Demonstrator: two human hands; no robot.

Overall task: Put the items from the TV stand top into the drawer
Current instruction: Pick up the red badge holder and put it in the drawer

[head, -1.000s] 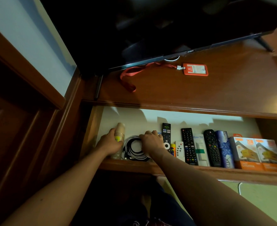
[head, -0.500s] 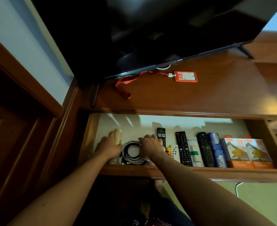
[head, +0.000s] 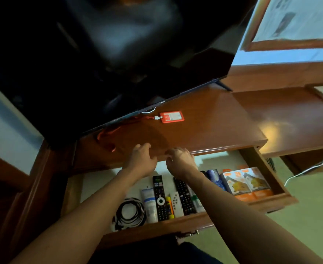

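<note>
An orange badge holder (head: 171, 117) lies on the wooden TV stand top (head: 204, 126), its red lanyard (head: 107, 133) trailing left under the TV. My left hand (head: 140, 160) and my right hand (head: 181, 159) hover empty at the stand's front edge, fingers curled and apart, above the open drawer (head: 176, 224). The drawer holds a coiled cable (head: 129, 213), a white tube (head: 149, 203), black remotes (head: 160, 197), a small white remote (head: 175, 202) and orange boxes (head: 246, 182).
A large black TV (head: 103, 54) overhangs the back of the stand. A lower wooden shelf (head: 290, 119) extends to the right, with a white cable (head: 309, 166) on the floor beneath. A wooden panel stands at the left.
Both hands have let go of the bottle and coiled cable in the drawer and risen to the stand's front edge. The camera view tilted up and to the right.
</note>
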